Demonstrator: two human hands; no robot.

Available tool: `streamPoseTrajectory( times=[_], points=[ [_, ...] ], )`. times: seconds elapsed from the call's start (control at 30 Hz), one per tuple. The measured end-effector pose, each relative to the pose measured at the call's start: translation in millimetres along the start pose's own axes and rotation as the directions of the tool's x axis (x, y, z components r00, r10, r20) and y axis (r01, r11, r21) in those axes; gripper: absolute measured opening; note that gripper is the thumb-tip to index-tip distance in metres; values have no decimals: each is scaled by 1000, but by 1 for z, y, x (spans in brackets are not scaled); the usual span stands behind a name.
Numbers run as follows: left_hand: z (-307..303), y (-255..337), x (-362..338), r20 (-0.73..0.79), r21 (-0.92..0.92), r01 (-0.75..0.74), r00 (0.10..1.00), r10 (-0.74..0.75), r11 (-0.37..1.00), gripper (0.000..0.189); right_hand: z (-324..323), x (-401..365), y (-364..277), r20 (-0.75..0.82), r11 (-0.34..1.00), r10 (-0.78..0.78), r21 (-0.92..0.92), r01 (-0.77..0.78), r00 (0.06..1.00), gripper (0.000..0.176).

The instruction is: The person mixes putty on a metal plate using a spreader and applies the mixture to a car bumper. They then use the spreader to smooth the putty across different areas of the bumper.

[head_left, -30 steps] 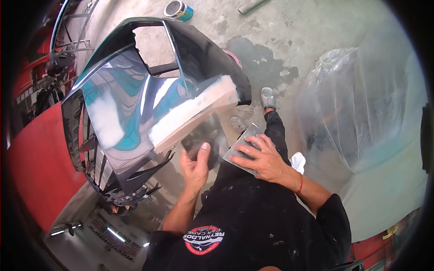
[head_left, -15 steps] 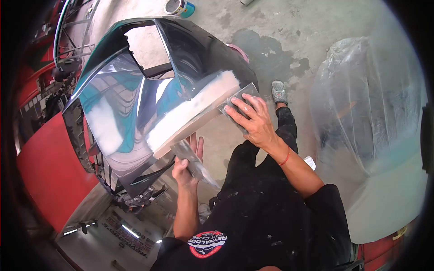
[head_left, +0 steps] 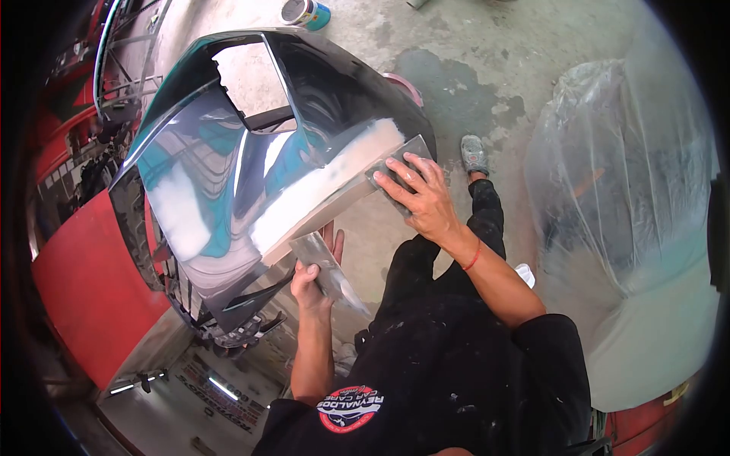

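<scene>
My right hand (head_left: 431, 204) spreads its fingertips over a flat grey spreader (head_left: 414, 147), pressing it at the right end of the car panel's edge. My left hand (head_left: 307, 289) grips a rectangular metal plate (head_left: 325, 266), thumb on the near face and fingers behind it. The plate hangs tilted just below the left end of that edge. The glossy dark car body panel (head_left: 220, 163) carries a long white filler patch (head_left: 319, 186) with a beige strip along its edge. A second white patch (head_left: 179, 209) lies farther left.
A tin (head_left: 306, 14) stands on the concrete floor behind the panel, by a pink rim (head_left: 405, 87). Clear plastic sheeting (head_left: 608, 182) covers something large at right. A red panel (head_left: 99, 289) is at left. My shoe (head_left: 474, 154) rests beyond my right hand.
The view has shifted slightly. My right hand and its spreader have moved a touch left along the panel edge. The left hand keeps its hold on the metal plate.
</scene>
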State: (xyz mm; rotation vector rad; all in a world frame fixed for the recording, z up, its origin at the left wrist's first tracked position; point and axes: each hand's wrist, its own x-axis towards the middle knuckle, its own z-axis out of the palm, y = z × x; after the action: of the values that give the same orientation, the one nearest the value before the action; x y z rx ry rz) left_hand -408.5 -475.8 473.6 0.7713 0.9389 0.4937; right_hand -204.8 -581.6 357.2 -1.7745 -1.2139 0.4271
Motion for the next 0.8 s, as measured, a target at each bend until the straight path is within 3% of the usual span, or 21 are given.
streamPoseTrajectory(
  times=[0.17,0.27,0.33,0.4,0.63,0.7,0.8],
  points=[
    [-10,6,-2,23,-35,1,1000,-1,999,85,-14,-13,2,95,999,2,-44,3,995,75],
    [-16,12,-5,-8,-78,-15,1000,15,997,82,-27,-12,-13,57,998,12,-65,-8,998,72],
    [-22,13,-5,-11,-88,-25,1000,24,996,82,-28,-3,-29,-22,991,-56,-123,53,998,61],
    [-33,13,-6,101,-16,-12,995,13,1000,93,-14,1,-39,-50,985,-82,-156,74,995,57],
    [-48,17,-4,245,13,-5,970,2,1000,97,10,9,-53,-103,957,-171,-255,140,980,49],
    [-47,19,-2,262,41,-24,965,12,999,79,17,7,-52,-108,956,-169,-259,137,980,49],
    [-47,20,-2,279,52,-30,960,14,998,75,20,9,-54,-118,959,-160,-255,126,980,51]
  ],
)
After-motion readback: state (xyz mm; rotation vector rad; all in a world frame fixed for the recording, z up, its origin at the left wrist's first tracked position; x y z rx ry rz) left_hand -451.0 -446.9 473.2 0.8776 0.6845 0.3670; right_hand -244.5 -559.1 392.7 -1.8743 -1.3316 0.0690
